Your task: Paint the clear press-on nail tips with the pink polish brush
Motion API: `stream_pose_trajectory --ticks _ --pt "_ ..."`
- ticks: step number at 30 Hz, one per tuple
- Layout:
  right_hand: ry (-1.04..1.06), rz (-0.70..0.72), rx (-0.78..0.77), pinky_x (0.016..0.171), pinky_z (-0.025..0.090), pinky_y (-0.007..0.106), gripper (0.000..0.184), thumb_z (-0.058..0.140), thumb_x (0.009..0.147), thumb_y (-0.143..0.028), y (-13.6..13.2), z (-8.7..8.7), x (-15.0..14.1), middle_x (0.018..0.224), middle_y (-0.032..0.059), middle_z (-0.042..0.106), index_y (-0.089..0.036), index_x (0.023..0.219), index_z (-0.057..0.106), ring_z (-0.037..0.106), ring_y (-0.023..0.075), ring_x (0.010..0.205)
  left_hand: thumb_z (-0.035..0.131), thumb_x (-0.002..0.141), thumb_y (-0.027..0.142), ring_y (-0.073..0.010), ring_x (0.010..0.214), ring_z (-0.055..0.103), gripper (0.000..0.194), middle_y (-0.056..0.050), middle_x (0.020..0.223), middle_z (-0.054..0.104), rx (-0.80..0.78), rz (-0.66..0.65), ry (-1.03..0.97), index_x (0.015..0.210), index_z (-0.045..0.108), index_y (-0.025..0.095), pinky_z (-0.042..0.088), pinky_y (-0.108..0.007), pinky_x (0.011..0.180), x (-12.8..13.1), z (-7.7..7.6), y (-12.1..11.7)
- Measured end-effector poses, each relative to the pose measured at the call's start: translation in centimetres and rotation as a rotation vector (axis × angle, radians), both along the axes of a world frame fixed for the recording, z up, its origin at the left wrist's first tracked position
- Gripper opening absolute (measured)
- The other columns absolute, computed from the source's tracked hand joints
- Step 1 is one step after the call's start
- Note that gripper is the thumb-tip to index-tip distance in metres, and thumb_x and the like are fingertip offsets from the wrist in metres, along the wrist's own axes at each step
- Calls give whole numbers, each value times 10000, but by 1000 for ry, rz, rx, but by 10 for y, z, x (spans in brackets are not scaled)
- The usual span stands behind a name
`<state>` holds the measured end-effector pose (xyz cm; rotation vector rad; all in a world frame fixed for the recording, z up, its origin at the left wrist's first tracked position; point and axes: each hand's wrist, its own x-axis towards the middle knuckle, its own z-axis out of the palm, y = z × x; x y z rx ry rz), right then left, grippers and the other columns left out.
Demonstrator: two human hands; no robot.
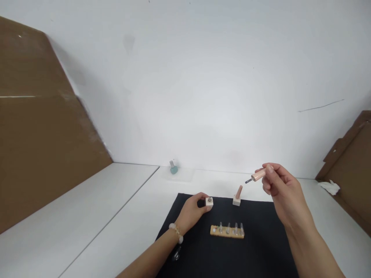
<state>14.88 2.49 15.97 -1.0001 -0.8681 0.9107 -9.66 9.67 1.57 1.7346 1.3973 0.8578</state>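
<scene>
My left hand (pixel 194 210) grips a white square nail polish bottle (pixel 209 202) by its sides; its neck is uncapped, and it stands at the back of the black mat (pixel 199 255). In my right hand (pixel 279 181) a pink nail polish cap with brush (pixel 259 175) is pinched in the air, its dark brush tip pointing left and down. A second white bottle with a pink cap (pixel 239 192) stands between my hands. Nearer to me lies a wooden nail display stand (pixel 227 232) with several clear nail tips upright on it.
At the back, a teal bottle (pixel 173 169) leans on a clear sheet (pixel 182 176) by the white wall. A small shiny object (pixel 176 253) lies beside my left forearm. Brown cardboard panels (pixel 43 127) border both sides, and a crumpled white tissue (pixel 329 187) is at right.
</scene>
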Motion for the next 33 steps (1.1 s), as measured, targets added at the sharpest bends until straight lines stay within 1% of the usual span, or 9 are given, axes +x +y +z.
stream_pose_trajectory --ticks 4,7,10,12,15,20,25,29,33 --pt "-4 -5 13 534 376 211 407 907 718 -544 -1 0 0 766 31 716 -204 879 753 423 95 585 727 640 278 -336 1220 669 484 -119 1263 749 16 57 -10 1120 703 218 482 -446 1078 -12 1 -4" --pt "2 -4 19 521 370 212 397 913 711 -535 -1 0 0 784 38 726 -204 868 759 425 94 577 660 731 411 -300 1115 712 528 -121 1237 737 28 126 -13 1216 632 206 538 -415 995 -39 13 -16" --pt "5 2 16 521 379 216 383 914 713 -526 1 -1 0 800 41 728 -210 874 768 431 96 577 610 792 474 -295 907 734 274 -66 912 768 7 184 34 895 675 229 560 -396 854 -77 23 -41" --pt "-4 3 7 526 387 219 369 907 727 -523 1 -2 0 797 39 725 -215 881 771 433 97 578 625 768 431 -279 744 700 201 -25 717 724 -63 154 152 704 671 246 539 -380 740 -100 21 -63" --pt "-20 3 -7 535 401 221 354 892 751 -521 2 -5 0 794 38 717 -217 887 774 430 97 580 633 713 329 -269 788 689 119 -25 786 712 -103 91 243 682 714 247 532 -369 777 -116 6 -92" --pt "-27 11 -20 524 395 218 380 893 738 -542 3 -8 -2 782 35 712 -216 893 773 423 95 575 671 681 308 -283 929 684 241 -47 932 715 -153 70 202 868 816 269 529 -380 882 -102 -18 -106" --pt "-11 -22 -14 520 391 227 378 897 727 -539 2 -6 -3 744 23 690 -214 870 767 421 100 571 679 705 405 -310 900 697 179 -58 864 729 -105 105 232 662 816 298 527 -419 883 -86 -19 -103" --pt "-34 -28 3 518 385 245 352 865 775 -524 3 -5 -3 759 33 704 -207 893 766 418 106 555 705 732 474 -320 923 736 212 -43 903 781 -67 137 107 622 782 310 574 -390 864 -78 3 -102" --pt "-41 29 38 528 410 250 317 827 832 -502 0 -5 -5 796 43 732 -206 920 756 437 101 539 743 741 517 -336 1048 748 214 -28 1058 834 7 200 -113 699 789 312 591 -379 929 -44 49 -91"
